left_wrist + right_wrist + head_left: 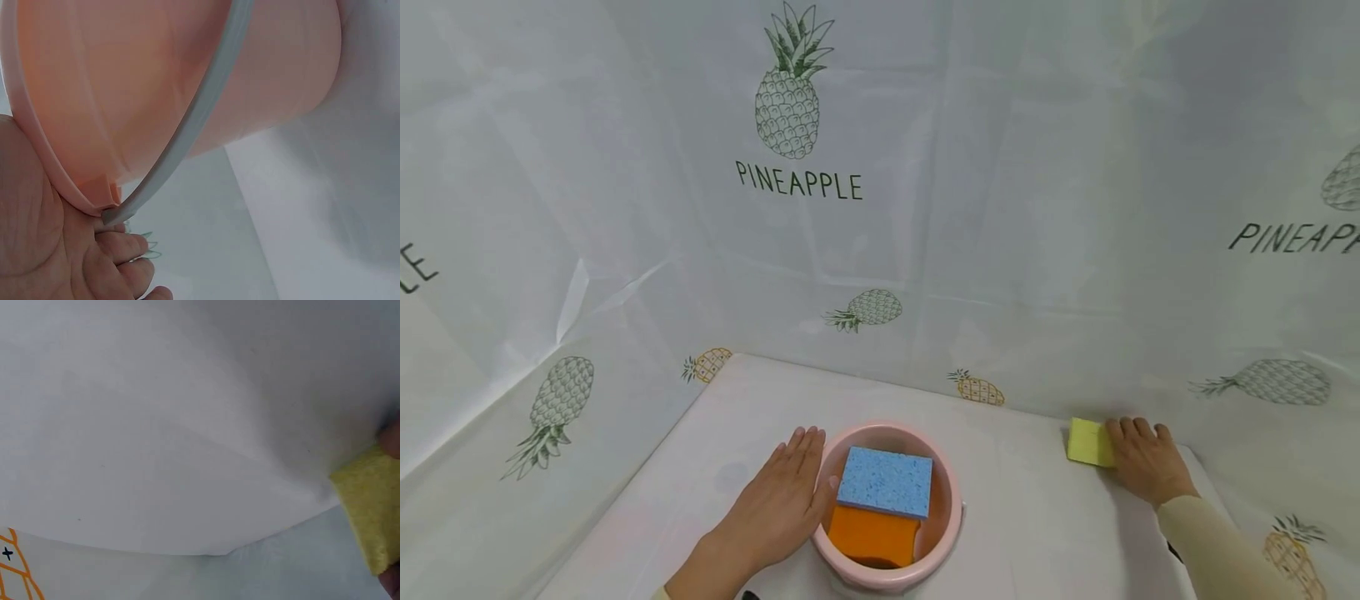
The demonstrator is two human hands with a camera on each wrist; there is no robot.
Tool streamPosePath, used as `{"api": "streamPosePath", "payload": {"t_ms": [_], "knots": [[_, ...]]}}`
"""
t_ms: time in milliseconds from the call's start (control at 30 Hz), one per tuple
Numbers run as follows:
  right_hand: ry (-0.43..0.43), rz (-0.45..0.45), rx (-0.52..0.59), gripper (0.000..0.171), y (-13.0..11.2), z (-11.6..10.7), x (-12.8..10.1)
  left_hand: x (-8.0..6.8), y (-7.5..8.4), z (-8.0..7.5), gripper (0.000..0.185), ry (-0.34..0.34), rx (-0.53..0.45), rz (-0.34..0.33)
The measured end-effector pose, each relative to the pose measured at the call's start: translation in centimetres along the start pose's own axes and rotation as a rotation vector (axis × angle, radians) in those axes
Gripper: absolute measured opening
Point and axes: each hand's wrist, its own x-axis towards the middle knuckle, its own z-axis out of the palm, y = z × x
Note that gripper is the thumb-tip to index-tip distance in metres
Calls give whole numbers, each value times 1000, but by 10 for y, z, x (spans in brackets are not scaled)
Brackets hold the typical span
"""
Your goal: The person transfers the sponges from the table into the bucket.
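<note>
A pink bucket (957, 518) with a grey handle (187, 128) stands on the white table. Inside it a blue sponge (886, 482) lies partly over an orange sponge (872, 535). My left hand (778, 500) lies against the bucket's left rim, fingers straight and palm touching it, the thumb at the rim. At the right back of the table, my right hand (1146, 460) pinches a yellow sponge (1088, 442) between thumb and fingers. The right wrist view shows that sponge (369, 509) at its right edge, with only fingertips visible around it.
White sheeting (1022, 208) printed with pineapples rises behind the table and at both sides. The white tabletop (1015, 492) stretches between the bucket and the yellow sponge. Its back edge meets the sheeting just behind my right hand.
</note>
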Motion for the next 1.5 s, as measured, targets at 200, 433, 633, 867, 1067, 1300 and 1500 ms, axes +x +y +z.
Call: {"api": "streamPosePath", "payload": {"t_ms": [200,433,633,867,1067,1300,1500], "knots": [[92,25,-9,68,-9,1,-1,1,0,1,70,5,5,13],[92,62,19,66,-21,-6,0,2,1,3,68,16,7,18],[70,76,30,78,-35,-14,3,3,2,3,68,25,8,18],[96,78,52,74,-56,-18,13,4,2,4,69,19,-4,2],[106,97,85,68,-71,-26,22,3,3,4,70,26,-6,-1],[223,98,124,62,-83,-43,33,3,3,1,68,55,-4,29],[219,148,206,64,-99,-71,45,4,1,1,69,29,15,27]]}}
